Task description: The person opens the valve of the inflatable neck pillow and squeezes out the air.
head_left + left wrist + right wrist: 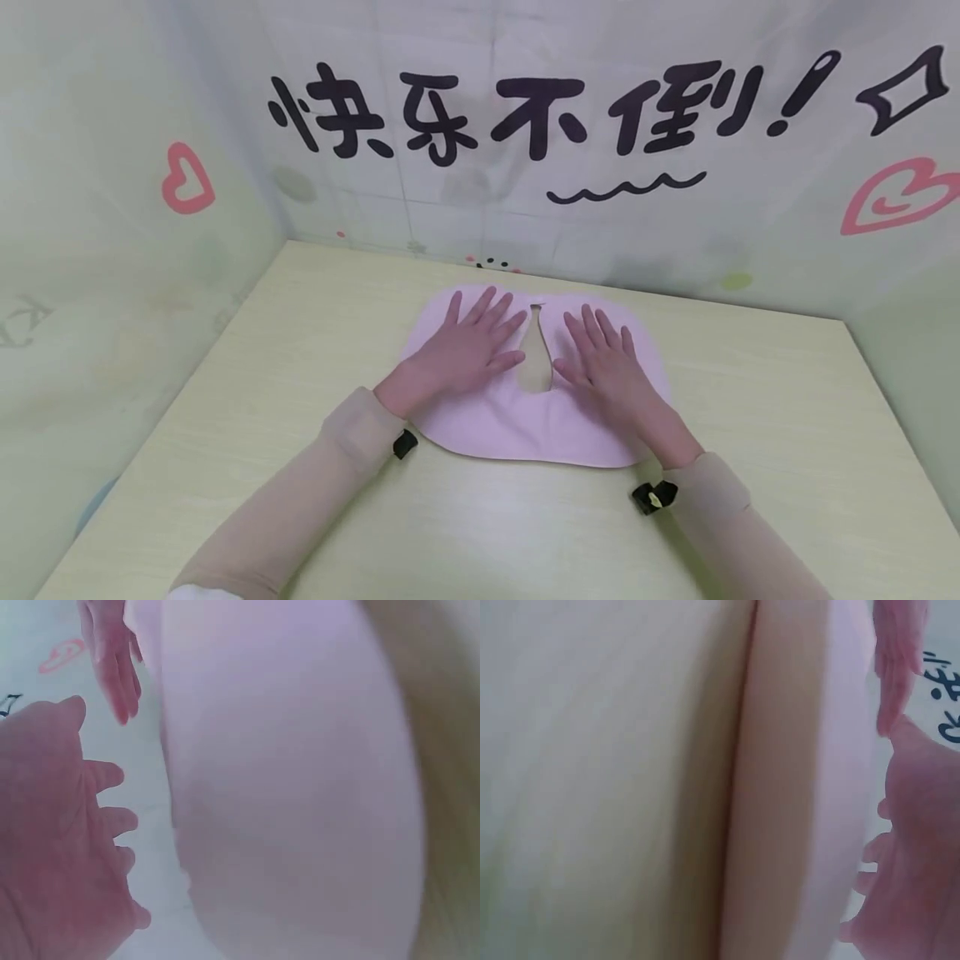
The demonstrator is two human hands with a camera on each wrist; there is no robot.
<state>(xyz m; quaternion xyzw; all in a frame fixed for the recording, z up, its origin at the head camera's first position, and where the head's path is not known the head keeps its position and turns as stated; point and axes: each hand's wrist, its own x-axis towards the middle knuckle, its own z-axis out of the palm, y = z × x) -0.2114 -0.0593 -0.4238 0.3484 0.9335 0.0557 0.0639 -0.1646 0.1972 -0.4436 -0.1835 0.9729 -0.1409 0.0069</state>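
A pale pink, rounded, cloth-like piece [487, 433] with a teardrop-shaped opening [535, 362] is lying flat on a pale wood-grain tabletop [480, 533], near its back edge. Over it, the bare left hand [465, 343] is stretching its fingers straight and wide left of the opening; the bare right hand [609, 362] is holding its fingers straight, slightly narrower, on the other side

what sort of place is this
Probably a small screened-off work booth, though the room beyond isn't visible: a pale, wood-look table is bordered by a light printed backdrop on the far side and both flanks, with bold black lettering across the back.
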